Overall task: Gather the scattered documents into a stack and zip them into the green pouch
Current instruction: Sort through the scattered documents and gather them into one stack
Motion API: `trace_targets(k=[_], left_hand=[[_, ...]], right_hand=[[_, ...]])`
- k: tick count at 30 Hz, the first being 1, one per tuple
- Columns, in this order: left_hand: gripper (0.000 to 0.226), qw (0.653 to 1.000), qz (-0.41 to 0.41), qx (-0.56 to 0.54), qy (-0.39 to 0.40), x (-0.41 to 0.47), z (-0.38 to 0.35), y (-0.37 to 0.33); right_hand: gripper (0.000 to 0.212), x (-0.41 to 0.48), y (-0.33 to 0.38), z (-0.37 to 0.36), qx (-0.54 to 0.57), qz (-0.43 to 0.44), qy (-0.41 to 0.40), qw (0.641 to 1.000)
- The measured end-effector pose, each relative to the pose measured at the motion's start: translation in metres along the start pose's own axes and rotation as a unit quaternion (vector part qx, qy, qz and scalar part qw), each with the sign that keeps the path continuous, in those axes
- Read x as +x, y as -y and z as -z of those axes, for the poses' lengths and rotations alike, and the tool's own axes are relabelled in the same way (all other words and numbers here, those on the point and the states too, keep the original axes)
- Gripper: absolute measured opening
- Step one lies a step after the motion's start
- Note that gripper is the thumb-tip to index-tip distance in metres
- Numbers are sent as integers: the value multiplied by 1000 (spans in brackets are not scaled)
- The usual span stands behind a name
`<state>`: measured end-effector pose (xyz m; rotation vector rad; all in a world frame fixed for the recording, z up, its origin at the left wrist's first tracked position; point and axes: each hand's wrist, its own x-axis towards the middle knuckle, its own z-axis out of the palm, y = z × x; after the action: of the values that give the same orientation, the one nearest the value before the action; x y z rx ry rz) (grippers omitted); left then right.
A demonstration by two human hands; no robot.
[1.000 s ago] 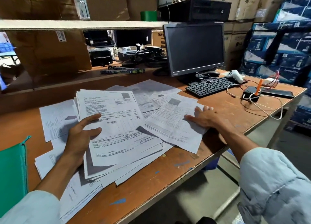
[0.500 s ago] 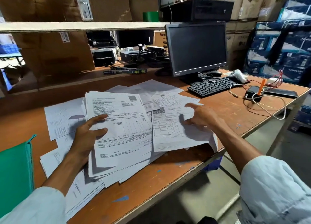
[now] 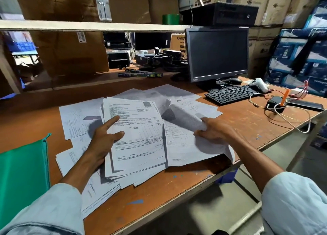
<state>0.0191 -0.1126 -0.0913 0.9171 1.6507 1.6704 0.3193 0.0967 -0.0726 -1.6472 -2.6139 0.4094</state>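
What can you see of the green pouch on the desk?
The green pouch lies flat on the wooden desk at far left, partly cut off by the frame. It looks like smooth fabric, with a seamed right edge ending in a small tab at the top corner. The papers lie apart from it.

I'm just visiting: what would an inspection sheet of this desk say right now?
Surface: wooden desk, paint-flecked.
Job's things: paper stack; loose sheets around it; green pouch lying at the left.
Clutter: keyboard, monitor, scanner, phone.
Hands: left hand holds the paper stack; right hand grips a curled sheet.
Cables: white cable looping near the right edge.
Surroundings: shelf, cardboard boxes.
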Motion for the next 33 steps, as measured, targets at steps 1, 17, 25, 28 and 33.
trace_targets(k=[1, 17, 25, 28, 33], left_hand=[[59, 1000, -3, 0, 0, 0, 0, 0], [58, 999, -25, 29, 7, -1, 1, -2], [57, 996, -60, 66, -4, -1, -2, -5], [53, 999, -46, -16, -24, 0, -7, -10], [42, 993, -13, -104, -49, -2, -7, -8]], right_hand=[[67, -1, 1, -1, 9, 20, -24, 999], [37, -62, -3, 99, 559, 205, -53, 802], [31, -14, 67, 38, 570, 168, -98, 798], [30, 6, 99, 7, 504, 176, -96, 840], [22, 27, 136, -21, 301, 197, -79, 930]])
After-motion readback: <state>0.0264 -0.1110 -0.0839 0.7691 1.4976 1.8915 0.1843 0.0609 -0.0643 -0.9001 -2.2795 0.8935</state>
